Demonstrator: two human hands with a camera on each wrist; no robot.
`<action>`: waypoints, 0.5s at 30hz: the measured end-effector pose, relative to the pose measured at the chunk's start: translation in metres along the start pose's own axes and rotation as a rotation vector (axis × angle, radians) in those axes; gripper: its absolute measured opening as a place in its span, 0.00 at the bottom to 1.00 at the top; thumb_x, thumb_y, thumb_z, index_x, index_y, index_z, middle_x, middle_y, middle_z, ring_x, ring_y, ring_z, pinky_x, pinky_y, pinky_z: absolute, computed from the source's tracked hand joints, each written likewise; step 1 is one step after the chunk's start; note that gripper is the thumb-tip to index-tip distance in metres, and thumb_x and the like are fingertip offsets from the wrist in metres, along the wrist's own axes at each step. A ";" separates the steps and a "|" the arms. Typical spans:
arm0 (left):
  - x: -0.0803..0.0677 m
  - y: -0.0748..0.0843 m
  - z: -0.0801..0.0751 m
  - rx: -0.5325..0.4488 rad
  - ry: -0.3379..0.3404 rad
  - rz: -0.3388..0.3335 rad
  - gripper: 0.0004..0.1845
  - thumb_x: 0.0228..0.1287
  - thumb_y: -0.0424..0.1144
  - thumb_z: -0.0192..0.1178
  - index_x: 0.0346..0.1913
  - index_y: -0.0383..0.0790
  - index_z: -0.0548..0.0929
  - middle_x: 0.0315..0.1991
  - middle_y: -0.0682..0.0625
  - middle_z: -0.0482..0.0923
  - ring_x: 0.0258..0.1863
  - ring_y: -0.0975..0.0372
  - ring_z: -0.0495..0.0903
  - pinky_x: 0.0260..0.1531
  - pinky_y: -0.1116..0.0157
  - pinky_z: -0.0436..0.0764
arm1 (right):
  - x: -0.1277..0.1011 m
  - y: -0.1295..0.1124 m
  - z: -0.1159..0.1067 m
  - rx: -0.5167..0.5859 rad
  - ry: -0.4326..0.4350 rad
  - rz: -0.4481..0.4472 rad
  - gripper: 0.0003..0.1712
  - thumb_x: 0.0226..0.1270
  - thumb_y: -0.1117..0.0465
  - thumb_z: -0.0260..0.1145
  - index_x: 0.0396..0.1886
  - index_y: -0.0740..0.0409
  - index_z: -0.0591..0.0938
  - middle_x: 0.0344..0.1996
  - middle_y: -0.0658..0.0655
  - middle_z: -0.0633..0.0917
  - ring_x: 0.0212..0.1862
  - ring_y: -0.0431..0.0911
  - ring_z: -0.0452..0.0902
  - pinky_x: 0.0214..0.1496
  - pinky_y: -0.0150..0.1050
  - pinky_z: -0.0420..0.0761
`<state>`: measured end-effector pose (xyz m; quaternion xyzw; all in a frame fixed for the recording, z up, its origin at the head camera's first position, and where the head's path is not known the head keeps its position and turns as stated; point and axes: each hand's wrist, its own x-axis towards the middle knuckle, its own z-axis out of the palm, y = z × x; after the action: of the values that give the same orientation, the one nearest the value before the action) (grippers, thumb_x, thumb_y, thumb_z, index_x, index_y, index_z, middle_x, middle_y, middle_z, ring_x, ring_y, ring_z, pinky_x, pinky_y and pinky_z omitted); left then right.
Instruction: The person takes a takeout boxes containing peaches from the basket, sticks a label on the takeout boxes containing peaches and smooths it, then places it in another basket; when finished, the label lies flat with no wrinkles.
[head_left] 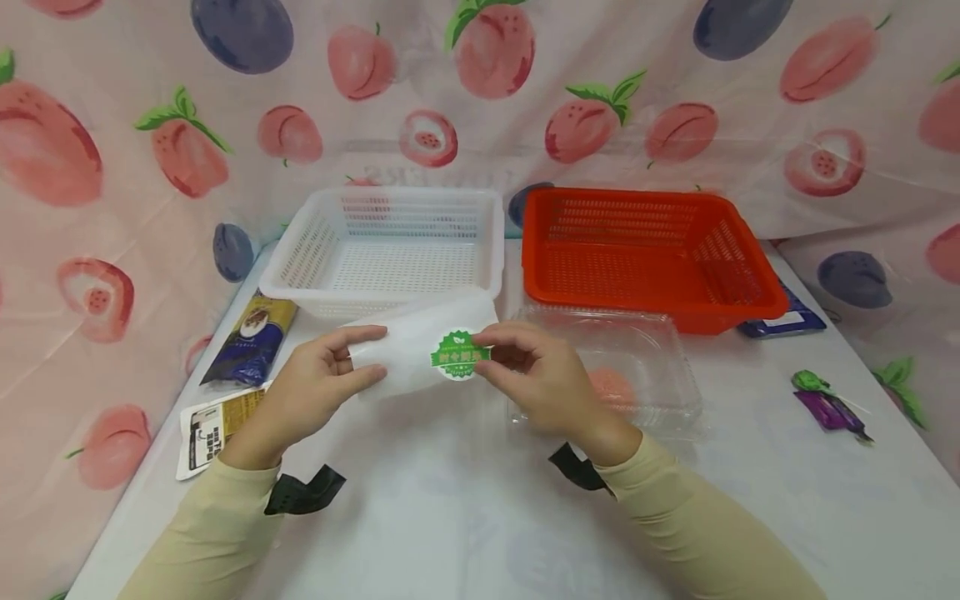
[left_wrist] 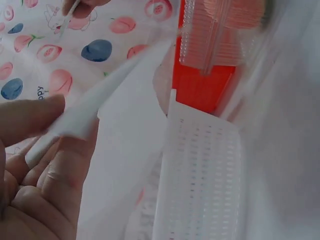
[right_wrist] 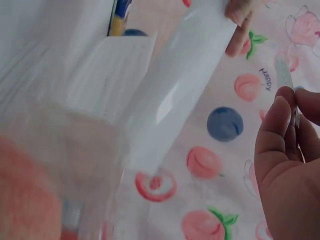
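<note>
Pinching white backing sheet [head_left: 420, 342] with left hand [head_left: 315, 379], right hand [head_left: 536, 375] pinching green sticker [head_left: 455, 356], above surface's [head_left: 465, 500] middle, white basket [head_left: 390, 250] behind.

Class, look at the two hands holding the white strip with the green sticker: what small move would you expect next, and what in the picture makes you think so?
Probably the right hand peels the green sticker off the white strip. Its fingertips pinch the sticker's edge, while the left hand grips the strip's other end and holds it taut above the table. The clear box lies just behind, so the sticker may go there, though that is a guess.
</note>
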<state>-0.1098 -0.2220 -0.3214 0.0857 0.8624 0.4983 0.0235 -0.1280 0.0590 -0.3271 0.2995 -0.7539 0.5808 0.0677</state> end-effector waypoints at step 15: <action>-0.001 -0.031 -0.011 0.041 -0.077 -0.042 0.23 0.69 0.33 0.63 0.65 0.37 0.79 0.22 0.49 0.64 0.21 0.62 0.63 0.18 0.69 0.64 | -0.022 0.015 -0.079 -0.352 0.086 0.242 0.11 0.66 0.68 0.71 0.48 0.62 0.88 0.47 0.57 0.86 0.43 0.48 0.83 0.44 0.26 0.80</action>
<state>-0.1135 -0.2465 -0.3424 0.0870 0.8726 0.4762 0.0656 -0.1373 0.1418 -0.3247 0.1655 -0.8706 0.4562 0.0808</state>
